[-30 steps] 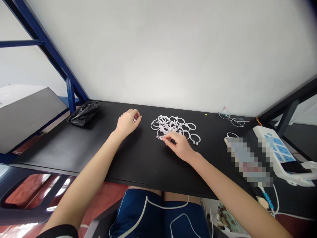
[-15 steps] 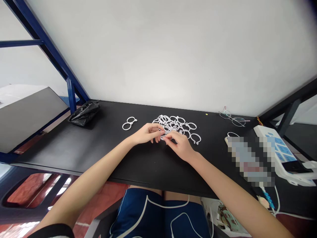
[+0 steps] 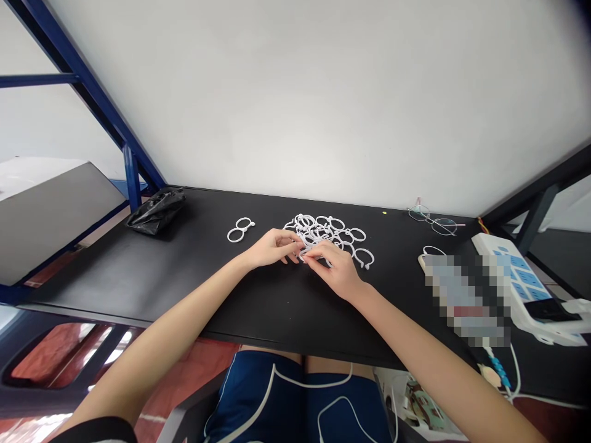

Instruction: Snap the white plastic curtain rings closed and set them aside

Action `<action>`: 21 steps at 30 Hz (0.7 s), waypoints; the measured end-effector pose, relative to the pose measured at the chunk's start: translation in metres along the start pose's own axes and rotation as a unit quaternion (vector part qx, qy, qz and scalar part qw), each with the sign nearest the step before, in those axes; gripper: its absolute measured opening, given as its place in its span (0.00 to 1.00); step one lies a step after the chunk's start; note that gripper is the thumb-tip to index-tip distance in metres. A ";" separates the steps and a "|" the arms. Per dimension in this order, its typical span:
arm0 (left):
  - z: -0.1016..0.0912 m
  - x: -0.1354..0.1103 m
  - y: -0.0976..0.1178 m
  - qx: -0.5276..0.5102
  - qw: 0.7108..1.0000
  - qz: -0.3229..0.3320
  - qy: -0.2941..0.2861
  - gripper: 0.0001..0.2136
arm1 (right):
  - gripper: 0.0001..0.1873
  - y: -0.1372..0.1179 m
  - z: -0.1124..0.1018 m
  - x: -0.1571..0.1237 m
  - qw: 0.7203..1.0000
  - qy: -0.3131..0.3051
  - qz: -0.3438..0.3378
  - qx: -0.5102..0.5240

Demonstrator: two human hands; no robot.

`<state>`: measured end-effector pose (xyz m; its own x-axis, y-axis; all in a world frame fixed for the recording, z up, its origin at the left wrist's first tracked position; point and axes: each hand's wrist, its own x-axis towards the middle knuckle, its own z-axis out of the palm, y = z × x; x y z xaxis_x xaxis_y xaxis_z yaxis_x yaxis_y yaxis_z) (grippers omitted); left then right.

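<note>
Several white plastic rings with small knobs lie in a heap (image 3: pixel 323 232) on the black table. At the near side of the heap, my left hand (image 3: pixel 276 248) has thumb and fingers closed in a pinch on a white ring (image 3: pixel 302 255). From the right, my right hand (image 3: pixel 335 267) pinches the same ring, its fingertips almost meeting those of the left. Much of this ring is hidden by the fingers. Away to the left, two joined white rings (image 3: pixel 236 235) rest by themselves.
A crumpled black plastic bag (image 3: pixel 157 212) lies at the table's back left. On the right are eyeglasses (image 3: pixel 431 219), a blurred-out phone (image 3: pixel 462 295) and a white power strip (image 3: pixel 519 277). A white cable (image 3: pixel 314 386) hangs across my lap.
My fingers have shifted very slightly at the ring, and both hands stay in the same place. The other things have not moved.
</note>
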<state>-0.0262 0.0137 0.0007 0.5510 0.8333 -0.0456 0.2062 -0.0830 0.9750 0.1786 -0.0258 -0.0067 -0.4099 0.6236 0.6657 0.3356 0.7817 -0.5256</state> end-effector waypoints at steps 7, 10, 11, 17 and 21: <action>-0.002 0.001 -0.001 -0.023 1.000 0.019 0.001 0.16 | 0.06 0.000 0.000 0.000 1.000 -0.001 0.008 -0.009; -0.001 0.001 -0.002 -0.033 0.999 0.023 0.028 0.15 | 0.07 0.000 0.000 0.000 1.000 -0.003 0.007 -0.022; -0.001 0.001 -0.002 -0.037 0.998 0.023 0.035 0.15 | 0.07 0.000 0.000 0.000 1.000 -0.005 0.007 -0.025; -0.002 -0.001 0.005 -0.063 0.996 0.022 0.051 0.15 | 0.05 -0.001 0.001 0.001 1.000 -0.013 0.002 -0.026; -0.003 -0.002 0.009 -0.083 0.995 0.009 0.058 0.15 | 0.02 -0.002 0.001 0.000 1.000 -0.009 0.007 -0.007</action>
<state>-0.0282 0.0131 0.0106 0.4543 0.8908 -0.0116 0.0552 -0.0151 0.9984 0.1770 -0.0274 -0.0059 -0.4194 0.6347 0.6491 0.3529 0.7728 -0.5275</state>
